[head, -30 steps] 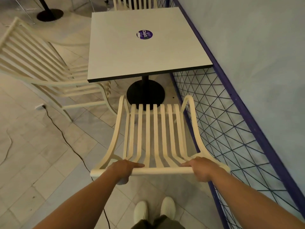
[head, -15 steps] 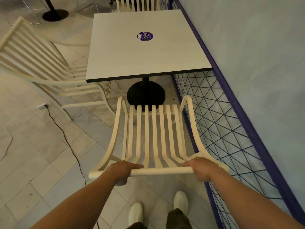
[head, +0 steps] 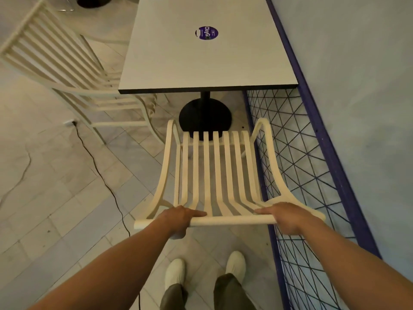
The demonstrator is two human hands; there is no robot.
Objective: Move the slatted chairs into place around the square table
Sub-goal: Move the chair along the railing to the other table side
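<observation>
A cream slatted chair stands right in front of me, facing the square white table, its seat front close to the table's black round base. My left hand grips the left part of the chair's top rail. My right hand grips the right part of the same rail. A second cream slatted chair stands at the table's left side, its seat partly under the tabletop.
A purple-framed wire mesh fence runs along the right beside a pale wall, close to the held chair. A black cable crosses the tiled floor at left. My white shoes are below. Another table base shows at top left.
The chair has slid forward toward the table with both hands still on its top rail, and I have stepped closer behind it.
</observation>
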